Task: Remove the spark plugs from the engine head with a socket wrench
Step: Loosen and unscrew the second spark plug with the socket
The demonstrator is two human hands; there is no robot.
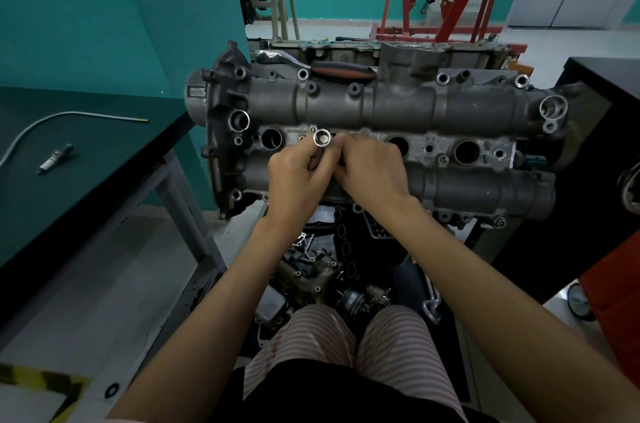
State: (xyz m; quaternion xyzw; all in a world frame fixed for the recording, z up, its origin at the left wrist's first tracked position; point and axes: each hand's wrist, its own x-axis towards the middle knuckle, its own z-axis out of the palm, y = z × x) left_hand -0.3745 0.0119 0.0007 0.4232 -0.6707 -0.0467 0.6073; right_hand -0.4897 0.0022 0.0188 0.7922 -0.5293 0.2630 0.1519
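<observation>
The grey engine head [398, 107] lies across the middle of the view, with a row of round plug wells along its centre. My left hand [298, 176] grips a silver socket [322, 138], its open end facing up, just over the second well from the left. My right hand [372, 168] is pressed against the left one, fingers curled toward the socket's lower part, which is hidden. A ratchet wrench with a black and orange handle [343, 73] rests on the far side of the head. One removed spark plug [55, 158] lies on the green bench at left.
A green-topped bench [104, 159] stands at left with a bent metal rod [69, 116] on it. A red engine hoist [450, 7] is behind the engine. Loose engine parts and gaskets [329, 270] lie on the floor between my knees and the engine. A dark cabinet [595, 117] stands at right.
</observation>
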